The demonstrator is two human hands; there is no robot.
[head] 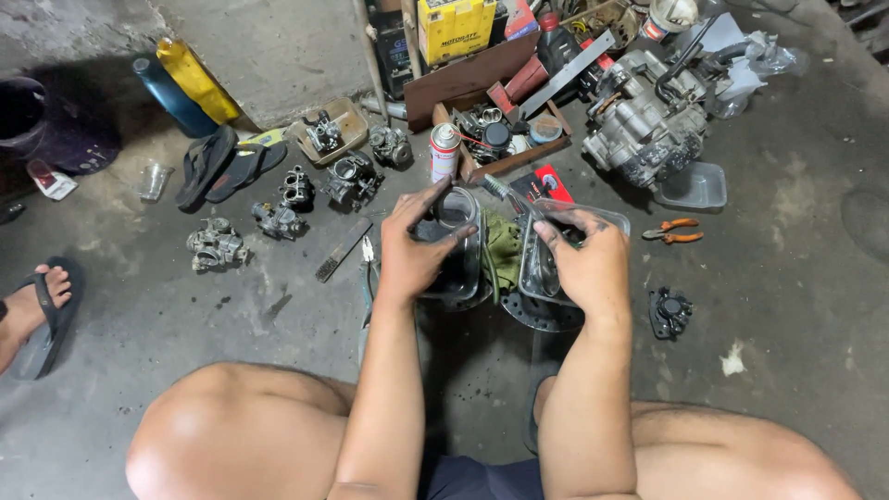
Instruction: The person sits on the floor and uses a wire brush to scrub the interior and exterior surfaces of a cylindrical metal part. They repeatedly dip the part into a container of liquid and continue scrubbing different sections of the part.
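Note:
My left hand (414, 243) grips a dark metal engine part (457, 248) with a round opening, held low over the concrete floor. Just to its right, my right hand (587, 259) reaches into a clear plastic tub (540, 268), fingers curled over its rim; what they pinch is hidden. Both hands are grimy. A green rag (503, 250) lies between the two pieces. A round metal plate (537, 315) sits under the tub.
Several carburettors (278, 220) lie at left beside black sandals (222, 165). A spray can (444, 151), wooden tray of parts (505, 134), engine block (639, 116), grey tub (693, 188), orange pliers (674, 231) and brake caliper (669, 312) surround me. Another person's sandalled foot (37, 306) is far left.

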